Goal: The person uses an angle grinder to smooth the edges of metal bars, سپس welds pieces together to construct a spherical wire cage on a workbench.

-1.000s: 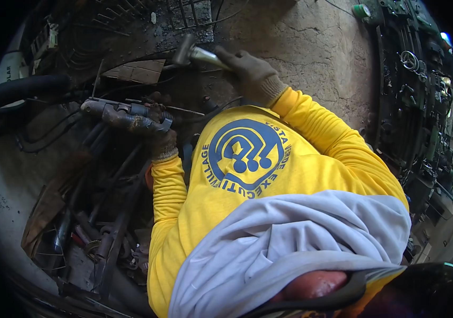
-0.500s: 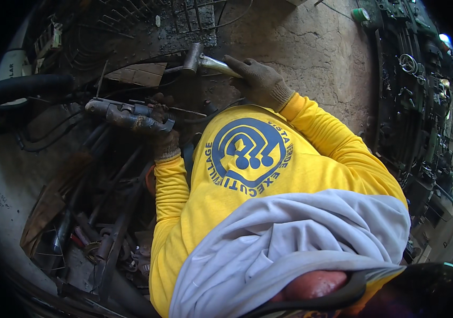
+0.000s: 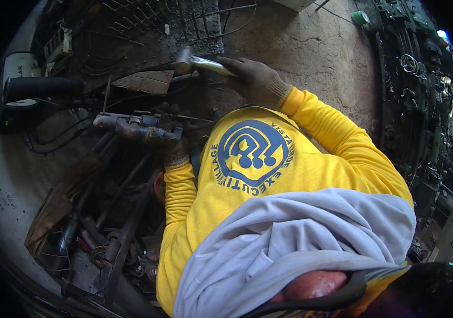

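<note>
Well, grey surface [image 3: 4, 180]: scribbled on, far left.
Metal bars [image 3: 131, 228]: dark, lower left.
Metal piece [image 3: 140, 130]: pipe-shaped, clasped by the left hand [image 3: 175, 151].
Hammer [image 3: 205, 63]: apart from it, handle gripped by the right hand [image 3: 259, 80].
Floor [image 3: 324, 58]: brownish, cracked.
Machinery [image 3: 404, 114]: dark, lining the right.

My gloved right hand [image 3: 258, 82] grips a hammer [image 3: 209, 64], its metal head pointing to my left. My gloved left hand [image 3: 175, 152] is wrapped around a grimy metal fitting [image 3: 134, 129]. Beyond the fitting lies brown cardboard [image 3: 144, 82]; yellow sleeves [image 3: 338, 124] reach both my wrists.
</note>
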### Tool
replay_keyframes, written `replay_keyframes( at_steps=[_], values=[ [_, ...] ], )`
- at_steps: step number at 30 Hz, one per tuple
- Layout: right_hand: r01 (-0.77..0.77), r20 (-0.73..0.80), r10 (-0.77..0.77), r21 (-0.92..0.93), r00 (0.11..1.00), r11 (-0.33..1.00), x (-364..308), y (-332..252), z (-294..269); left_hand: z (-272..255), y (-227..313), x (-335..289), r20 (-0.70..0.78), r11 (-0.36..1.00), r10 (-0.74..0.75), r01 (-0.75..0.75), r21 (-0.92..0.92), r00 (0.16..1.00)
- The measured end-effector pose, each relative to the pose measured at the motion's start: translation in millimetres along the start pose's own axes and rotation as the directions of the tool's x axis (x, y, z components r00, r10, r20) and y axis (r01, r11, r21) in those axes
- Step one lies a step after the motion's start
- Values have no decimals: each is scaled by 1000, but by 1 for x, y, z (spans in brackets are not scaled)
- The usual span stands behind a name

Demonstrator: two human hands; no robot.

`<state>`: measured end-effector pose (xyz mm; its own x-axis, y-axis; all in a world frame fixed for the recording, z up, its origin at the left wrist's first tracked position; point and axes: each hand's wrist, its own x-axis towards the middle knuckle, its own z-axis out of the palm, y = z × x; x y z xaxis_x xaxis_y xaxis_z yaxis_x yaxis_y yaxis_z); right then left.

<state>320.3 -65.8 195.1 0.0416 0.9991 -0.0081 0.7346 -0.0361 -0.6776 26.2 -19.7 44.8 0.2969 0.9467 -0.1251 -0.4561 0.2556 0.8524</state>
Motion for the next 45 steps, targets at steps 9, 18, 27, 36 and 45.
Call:
replay_keyframes(
  at_steps=[9, 18, 27, 36, 45],
  values=[
    [114, 118, -83, -286, 990, 951, 135, -64, 50, -5, 21, -30, 414, -5, 491, -473, 881, 767],
    [295, -109, -362, -392, 926, 871, 139, -70, 47, -5, 16, -29, 351, -135, 328, -324, 936, 877],
    [-102, 283, -20, 410, 959, 906, -1, -59, -40, 58, 20, 33, 570, -450, 518, -364, 815, 637],
    [121, -389, -38, 192, 921, 974, 56, 59, -164, 163, 57, 66, 13, 961, -12, 8, 275, 1000],
    [228, 77, -215, -375, 973, 899, 326, 168, -167, 259, 37, 98, 533, -310, 560, -436, 845, 635]
  ],
)
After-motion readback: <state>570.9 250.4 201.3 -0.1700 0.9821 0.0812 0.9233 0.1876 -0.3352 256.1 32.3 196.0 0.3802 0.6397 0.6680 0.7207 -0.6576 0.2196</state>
